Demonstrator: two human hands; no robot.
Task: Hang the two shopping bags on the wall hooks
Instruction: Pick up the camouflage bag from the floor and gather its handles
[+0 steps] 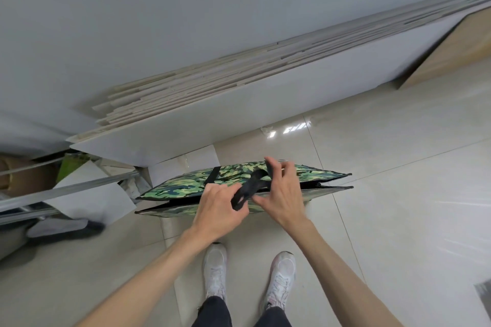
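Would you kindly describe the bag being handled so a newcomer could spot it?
Start at the stack of pale boards leaning against the wall. On the floor before it stands the camouflage bag, its black straps held by both hands; nothing else nearby is green-patterned.

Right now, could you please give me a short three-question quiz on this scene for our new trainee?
1. True or false: both hands, left hand and right hand, are on the black strap of the camouflage bag.
2. Multiple choice: what leans against the wall behind the bag? A) a ladder B) stacked pale boards C) a bicycle
3. Fill in: the person's shoes are ____ in colour.

Key: 1 true; 2 B; 3 white. Note that no wall hooks or second bag show in this view.
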